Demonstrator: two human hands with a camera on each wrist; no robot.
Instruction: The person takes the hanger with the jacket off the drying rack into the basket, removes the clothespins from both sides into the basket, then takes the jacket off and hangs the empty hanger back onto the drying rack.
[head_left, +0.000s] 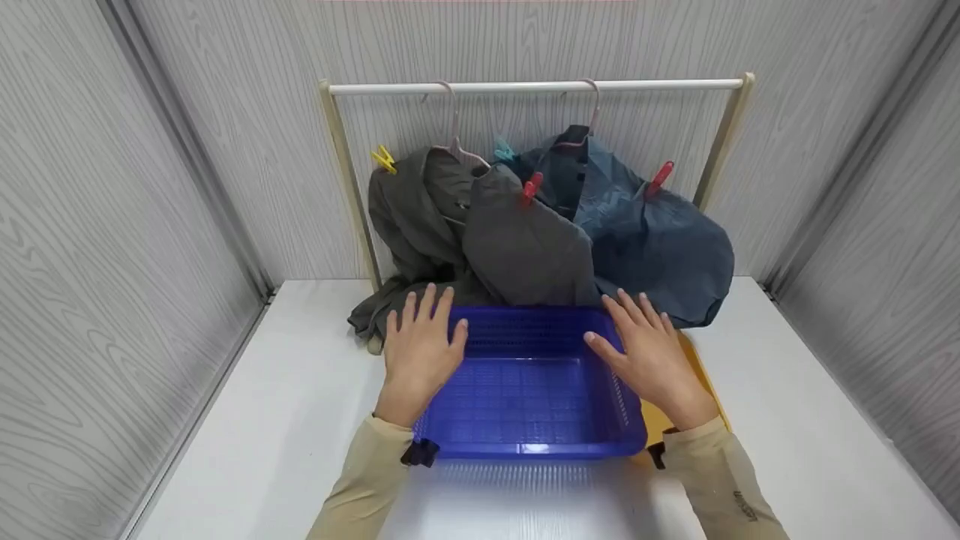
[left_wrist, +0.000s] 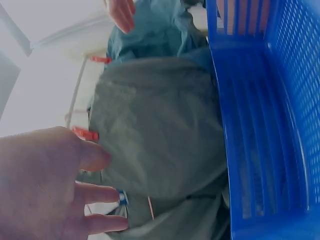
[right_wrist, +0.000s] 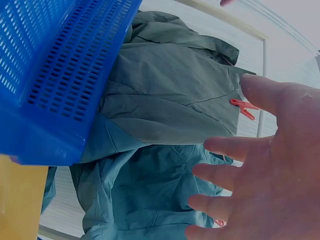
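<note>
Left hand (head_left: 421,351) and right hand (head_left: 652,360) have fingers spread apart, gripping nothing, at either side of the blue basket (head_left: 517,450), lower centre of the frame. Any hold should probably be even on both sides, clear of the hanging clothes (head_left: 525,251).

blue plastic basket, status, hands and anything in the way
Left hand and right hand spread, gripping nothing. Blue plastic basket between them. Dark gray garment and blue garment hanging close behind; yellow container partly hidden at right.
</note>
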